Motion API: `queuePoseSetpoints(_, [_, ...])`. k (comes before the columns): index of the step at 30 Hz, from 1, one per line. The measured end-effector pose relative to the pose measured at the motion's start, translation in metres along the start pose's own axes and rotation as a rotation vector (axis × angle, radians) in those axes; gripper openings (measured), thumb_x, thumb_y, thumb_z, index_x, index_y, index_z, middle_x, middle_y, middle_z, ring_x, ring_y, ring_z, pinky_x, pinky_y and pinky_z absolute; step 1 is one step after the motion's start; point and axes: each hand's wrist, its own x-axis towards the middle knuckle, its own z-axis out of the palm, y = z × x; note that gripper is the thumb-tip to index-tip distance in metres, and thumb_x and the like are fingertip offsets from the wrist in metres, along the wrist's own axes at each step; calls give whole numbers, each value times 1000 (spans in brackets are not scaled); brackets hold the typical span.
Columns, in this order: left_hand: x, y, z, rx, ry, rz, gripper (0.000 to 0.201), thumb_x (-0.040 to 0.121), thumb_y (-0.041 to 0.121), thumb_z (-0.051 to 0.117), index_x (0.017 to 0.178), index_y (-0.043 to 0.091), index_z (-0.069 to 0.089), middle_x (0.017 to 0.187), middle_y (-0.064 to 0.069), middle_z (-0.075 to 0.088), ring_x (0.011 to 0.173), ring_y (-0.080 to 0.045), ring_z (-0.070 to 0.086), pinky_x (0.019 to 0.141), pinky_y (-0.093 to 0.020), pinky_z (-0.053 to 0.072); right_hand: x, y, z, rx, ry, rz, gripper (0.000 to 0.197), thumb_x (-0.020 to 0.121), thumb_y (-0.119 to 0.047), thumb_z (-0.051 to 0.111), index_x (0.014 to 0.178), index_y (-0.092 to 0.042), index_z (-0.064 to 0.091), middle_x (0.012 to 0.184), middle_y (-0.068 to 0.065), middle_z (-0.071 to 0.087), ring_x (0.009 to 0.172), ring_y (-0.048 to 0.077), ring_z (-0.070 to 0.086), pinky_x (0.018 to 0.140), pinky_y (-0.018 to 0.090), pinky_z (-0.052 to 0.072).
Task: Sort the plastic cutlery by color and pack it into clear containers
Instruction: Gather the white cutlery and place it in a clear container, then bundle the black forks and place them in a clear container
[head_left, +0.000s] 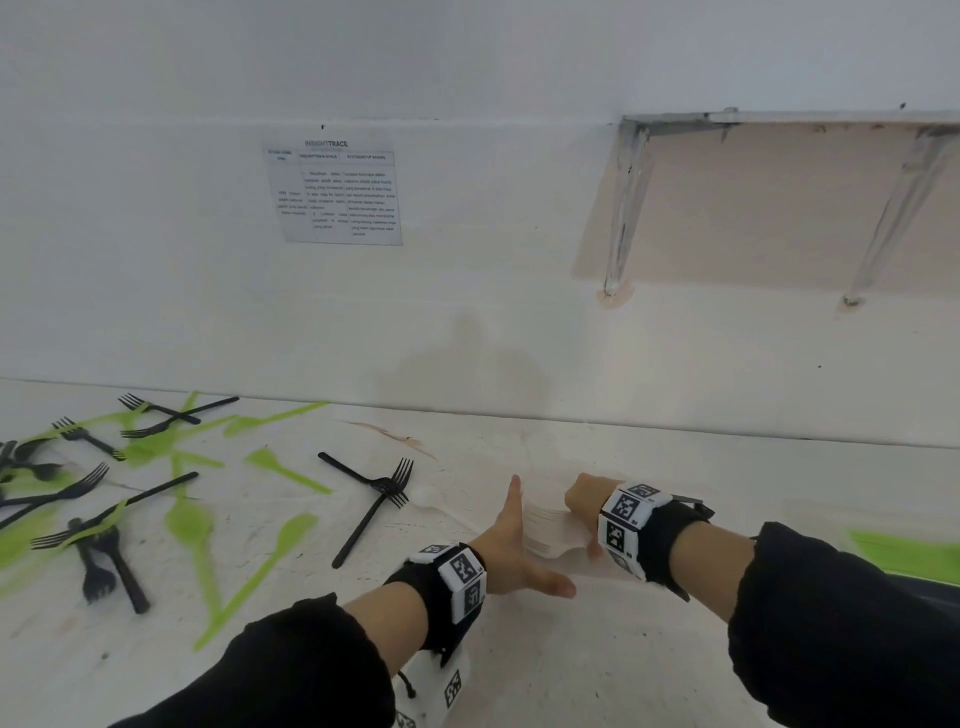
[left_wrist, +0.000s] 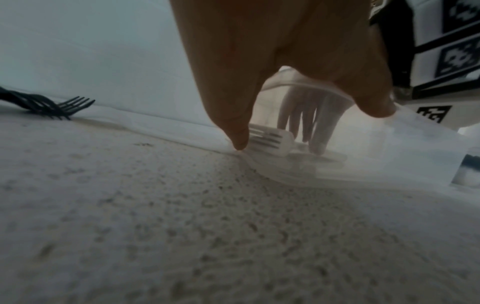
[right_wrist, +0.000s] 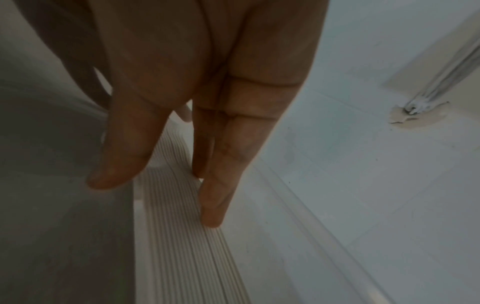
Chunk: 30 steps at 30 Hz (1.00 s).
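Note:
A stack of clear containers (head_left: 548, 530) stands on the white table (head_left: 571, 665) between my two hands. My left hand (head_left: 540, 535) is open, its straight fingers (left_wrist: 233, 123) and thumb touching the near left side of the clear containers (left_wrist: 376, 148). My right hand (head_left: 582, 506) reaches down from the far side. Its straight fingers (right_wrist: 215, 195) rest on the ribbed stack of container rims (right_wrist: 176, 226), the thumb beside them. Black forks (head_left: 384, 488) and green spoons (head_left: 189, 519) lie scattered to the left. A white fork shows through the container wall in the left wrist view.
A white wall (head_left: 467, 312) runs close behind the table, with a printed sheet (head_left: 337, 192) taped on it. A shelf on metal brackets (head_left: 628, 202) hangs at the upper right. Something green (head_left: 909, 553) lies at the table's right edge.

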Motion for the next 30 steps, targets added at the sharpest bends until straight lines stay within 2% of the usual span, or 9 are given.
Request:
queuePoseSetpoints(3, [-2,2,0,4,17,-16,135,69,27,82,142,17,-32,158,0,-8,145,-15,6,114,-27,15,0,2,4,-26,2,-11,39,97,-9,45,134,2,43,136,17,48,125,29,49,100,30,40])
queuePoseSetpoints(6, [-6,3,1,53,72,-27,132,69,31,81,146,16,-25,159,-2,0,145,-17,10,114,-28,16,-2,12,3,-36,47,-8,52,89,-27,62,132,-3,46,136,11,48,124,25,49,100,34,42])
queuePoseSetpoints(10, [-11,-8,-2,157,91,-25,128,66,40,82,149,18,-13,159,-4,8,145,-19,16,117,-34,19,-18,12,-15,165,231,-4,39,91,-36,53,120,-9,56,127,9,55,116,24,53,97,32,45])
queuePoseSetpoints(16, [-52,-47,-38,155,313,4,81,81,33,71,146,16,26,149,-3,30,135,-17,33,110,-24,27,-31,-51,-53,412,483,-121,20,89,-24,52,100,-13,65,107,6,64,98,21,59,81,26,48])
queuePoseSetpoints(19, [-77,-74,-62,146,449,-18,58,87,23,64,139,15,38,140,-5,40,127,-17,41,103,-19,30,-25,-88,-60,388,368,-207,17,87,-19,56,102,-16,64,105,4,62,84,16,55,52,6,43])
queuePoseSetpoints(20, [-82,-81,-67,162,448,-28,56,87,22,63,137,16,39,139,-6,41,126,-18,42,103,-20,30,-21,-97,-58,339,296,-212,21,87,-19,57,107,-14,64,109,4,62,83,15,54,49,5,41])
queuePoseSetpoints(22, [-94,-92,-74,191,424,-39,52,88,20,61,136,17,42,138,-5,41,126,-18,42,103,-20,30,-13,-109,-51,243,227,-174,28,88,-20,57,114,-12,63,121,6,61,98,19,58,72,15,48])
queuePoseSetpoints(24, [-100,-99,-78,207,418,-32,48,89,19,58,135,18,43,136,-4,43,125,-17,43,101,-19,30,-5,-114,-45,228,230,-121,29,88,-21,56,115,-12,63,125,7,60,113,21,56,89,23,45])
queuePoseSetpoints(30, [-102,-110,-86,229,384,-23,37,91,18,53,128,19,50,132,-3,46,121,-18,46,99,-22,34,20,-138,-40,240,203,-45,34,91,-22,51,120,-7,59,125,11,60,115,25,57,94,28,45])
